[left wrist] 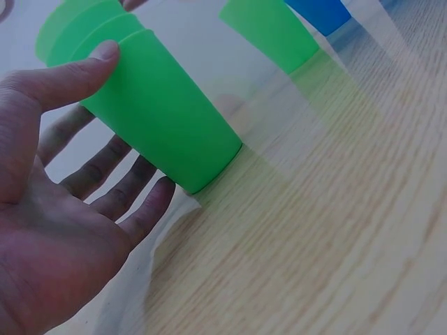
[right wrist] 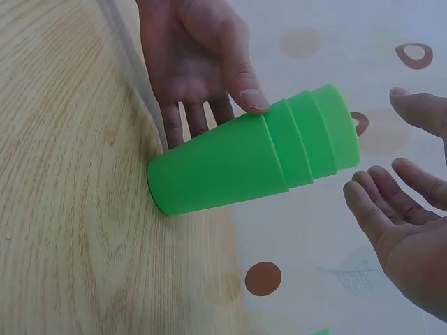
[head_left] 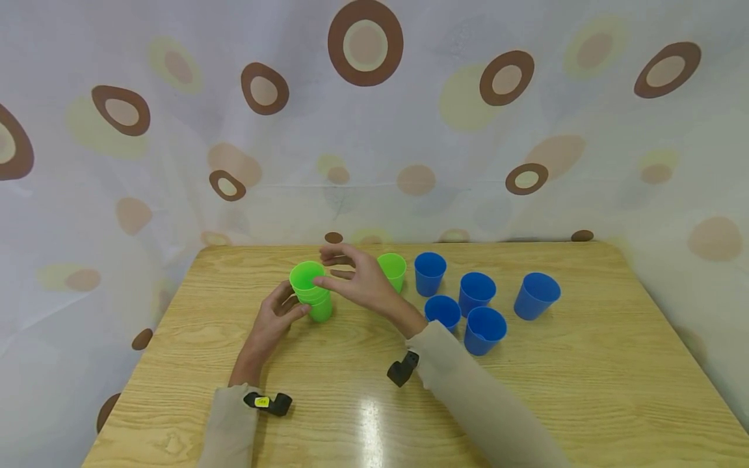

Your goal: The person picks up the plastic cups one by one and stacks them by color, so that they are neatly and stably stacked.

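Observation:
A stack of nested green cups stands upright on the wooden table, left of centre. My left hand holds it from the left. In the left wrist view its thumb presses near a lower cup's rim, while the fingers bend round the far side. Just right of the stack's mouth is my right hand, its fingers loosely spread and holding nothing. The right wrist view shows a small gap between those fingers and the top cup's rim. Behind the right hand stands a separate green cup, partly hidden.
Several blue cups stand mouth up to the right: one at the back, a cluster near the right forearm including a front cup, and one farther right. A patterned cloth hangs behind the table.

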The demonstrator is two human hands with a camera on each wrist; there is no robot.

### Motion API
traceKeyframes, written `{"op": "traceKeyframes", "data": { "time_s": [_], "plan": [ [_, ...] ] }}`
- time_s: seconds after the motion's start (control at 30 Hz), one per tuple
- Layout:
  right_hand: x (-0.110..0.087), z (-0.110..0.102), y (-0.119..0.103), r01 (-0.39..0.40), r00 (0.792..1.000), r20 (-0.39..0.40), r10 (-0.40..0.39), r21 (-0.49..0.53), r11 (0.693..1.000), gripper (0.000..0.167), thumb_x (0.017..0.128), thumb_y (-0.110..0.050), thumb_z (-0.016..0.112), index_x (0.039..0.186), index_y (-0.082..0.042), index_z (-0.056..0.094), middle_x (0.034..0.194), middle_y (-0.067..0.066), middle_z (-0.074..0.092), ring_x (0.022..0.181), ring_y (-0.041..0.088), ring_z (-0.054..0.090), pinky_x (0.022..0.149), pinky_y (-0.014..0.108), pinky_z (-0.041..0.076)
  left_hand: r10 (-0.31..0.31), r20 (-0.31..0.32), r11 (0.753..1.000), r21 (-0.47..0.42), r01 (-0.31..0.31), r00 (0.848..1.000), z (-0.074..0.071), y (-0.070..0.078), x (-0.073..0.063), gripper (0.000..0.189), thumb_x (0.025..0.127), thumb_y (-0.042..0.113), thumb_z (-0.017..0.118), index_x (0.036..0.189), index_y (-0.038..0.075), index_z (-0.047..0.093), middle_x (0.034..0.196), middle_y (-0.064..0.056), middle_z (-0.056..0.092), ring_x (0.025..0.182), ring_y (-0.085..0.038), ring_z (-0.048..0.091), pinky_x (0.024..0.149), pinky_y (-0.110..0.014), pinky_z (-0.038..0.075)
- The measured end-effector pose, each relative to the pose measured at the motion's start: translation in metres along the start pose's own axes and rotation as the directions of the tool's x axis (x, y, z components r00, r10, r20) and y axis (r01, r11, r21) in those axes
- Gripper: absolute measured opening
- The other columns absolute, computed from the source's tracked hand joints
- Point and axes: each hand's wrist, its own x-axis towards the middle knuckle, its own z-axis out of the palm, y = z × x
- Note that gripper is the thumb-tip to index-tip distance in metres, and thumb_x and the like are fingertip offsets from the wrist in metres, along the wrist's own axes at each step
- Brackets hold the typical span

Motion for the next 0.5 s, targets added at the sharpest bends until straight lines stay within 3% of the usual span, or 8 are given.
{"op": "traceKeyframes", "data": {
  "time_s": [0.27,0.5],
  "plan": [
    [-0.005,-0.003,-0.004,0.005,1.0,-0.014,-0.005,-0.049,0.999,0.05,0.092,-0.013,0.08,0.137,-0.006,0.06,0.132,0.01,0.064,0.123,0.03,0.062,0.102,0.036,0.054,-0.008,-0.005,1.0,0.01,0.008,1.0,-0.001,0.001,-0.001,0.066,0.099,0.003,0.066,0.157,0.003,0.035,0.156,-0.019,0.04,0.139,-0.04,0.044,0.105,-0.024,0.047],
    [-0.013,-0.014,-0.004,0.005,0.998,-0.065,-0.011,-0.1,0.995,0.049,0.093,-0.017,0.079,0.137,-0.008,0.06,0.129,0.01,0.064,0.12,0.03,0.062,0.103,0.047,0.053,-0.021,-0.015,1.0,0.02,0.021,1.0,0.0,0.001,-0.001,0.066,0.099,0.006,0.068,0.157,0.006,0.037,0.157,-0.017,0.041,0.141,-0.038,0.043,0.106,-0.024,0.046]
  ]
}}
